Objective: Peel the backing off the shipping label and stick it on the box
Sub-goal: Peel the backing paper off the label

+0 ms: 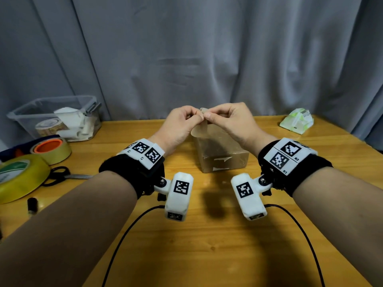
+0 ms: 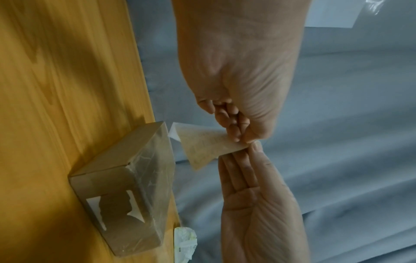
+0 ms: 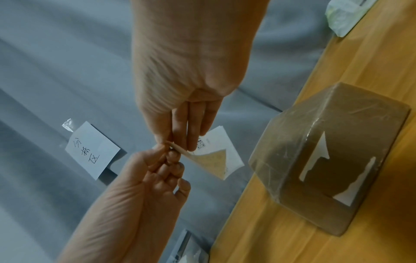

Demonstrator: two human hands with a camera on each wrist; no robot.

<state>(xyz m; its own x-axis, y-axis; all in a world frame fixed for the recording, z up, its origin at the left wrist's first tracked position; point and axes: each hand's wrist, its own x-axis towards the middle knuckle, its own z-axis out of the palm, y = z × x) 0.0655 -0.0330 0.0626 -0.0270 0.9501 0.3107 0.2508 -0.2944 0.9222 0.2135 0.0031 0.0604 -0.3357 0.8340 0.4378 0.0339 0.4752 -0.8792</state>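
Observation:
Both hands are raised over the far end of the brown cardboard box (image 1: 222,154), which lies on the wooden table (image 1: 207,245) wrapped in clear tape, with torn white label scraps on its near face. Between them hangs the shipping label (image 1: 200,129), white on one side and tan on the other. My left hand (image 1: 196,119) pinches one top corner with curled fingers. My right hand (image 1: 207,116) pinches the same corner from the other side, thumb against straighter fingers. The left wrist view shows the tan side of the label (image 2: 207,147); the right wrist view shows the white printed side of the label (image 3: 216,156).
A clear plastic bin (image 1: 24,114) stands at the back left, with tape rolls (image 1: 51,149), scissors (image 1: 62,175) and a marker (image 1: 32,205) in front of it. A tissue pack (image 1: 296,121) lies back right. Grey curtain (image 1: 186,48) behind carries a taped note (image 3: 92,151).

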